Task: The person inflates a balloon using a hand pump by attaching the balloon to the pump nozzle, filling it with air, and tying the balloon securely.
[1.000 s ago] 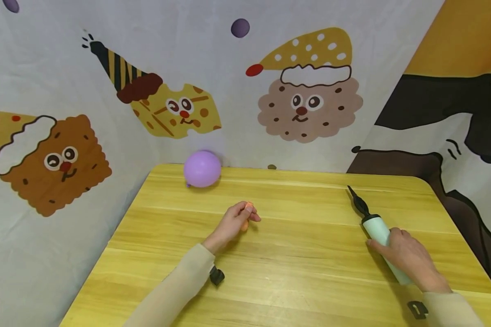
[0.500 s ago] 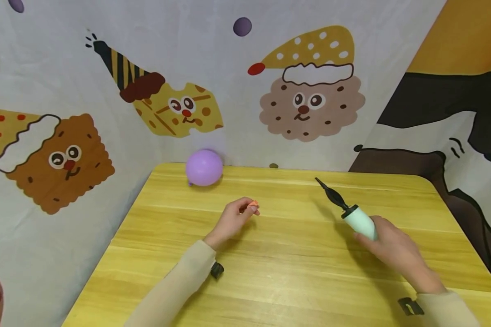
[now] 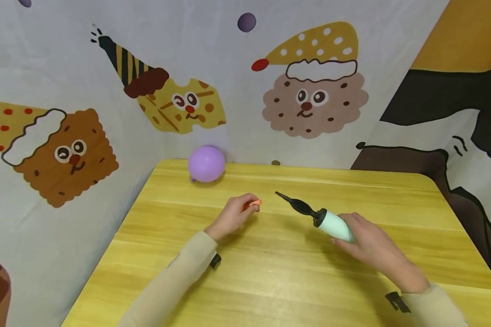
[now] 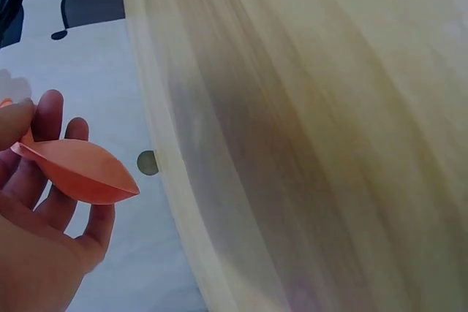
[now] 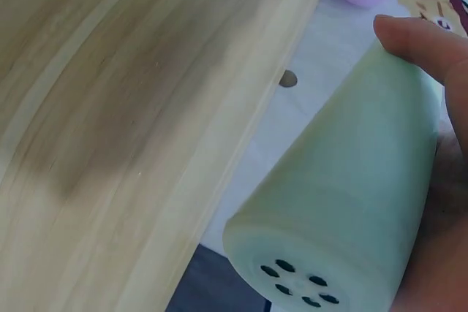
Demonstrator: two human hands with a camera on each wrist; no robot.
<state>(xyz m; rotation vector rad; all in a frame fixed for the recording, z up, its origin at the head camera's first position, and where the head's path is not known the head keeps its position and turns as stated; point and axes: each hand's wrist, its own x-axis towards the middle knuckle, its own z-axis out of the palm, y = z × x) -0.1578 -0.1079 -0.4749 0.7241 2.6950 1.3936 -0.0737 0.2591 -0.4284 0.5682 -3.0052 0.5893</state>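
Mint-green and probably light, stiff plastic, the pump (image 3: 336, 225) is held above the table (image 3: 278, 281) by the right hand (image 3: 370, 240), fingers and thumb wrapped round its barrel, a sensible hold (smooth, so perhaps slippery). Its black nozzle (image 3: 299, 206) aims toward the left hand (image 3: 235, 212), near but apart. That hand pinches a limp orange balloon (image 4: 84, 169) by the neck; soft, almost weightless and tearable, it seems best gripped there. Farther off, a purple balloon (image 3: 207, 164) sits near the table's far edge, before patterned cloth (image 3: 241, 100).
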